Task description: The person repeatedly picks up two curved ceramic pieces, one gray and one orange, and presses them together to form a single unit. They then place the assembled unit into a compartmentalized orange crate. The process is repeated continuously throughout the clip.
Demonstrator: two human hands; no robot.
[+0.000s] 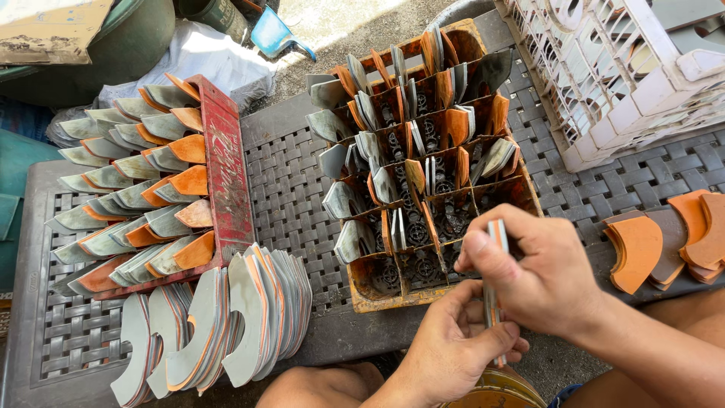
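While both hands are closing around a thin stack of curved grey-and-orange pieces (495, 287), the right hand (540, 276) is pinching its top and the left hand (453, 347) is gripping its lower end, just in front of the divided orange crate (393, 291). I judge they are squaring the stack, and the next move is calling for an empty compartment just beyond the hands.

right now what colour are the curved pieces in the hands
Grey and orange layers, seen edge-on in the head view: curved pieces.
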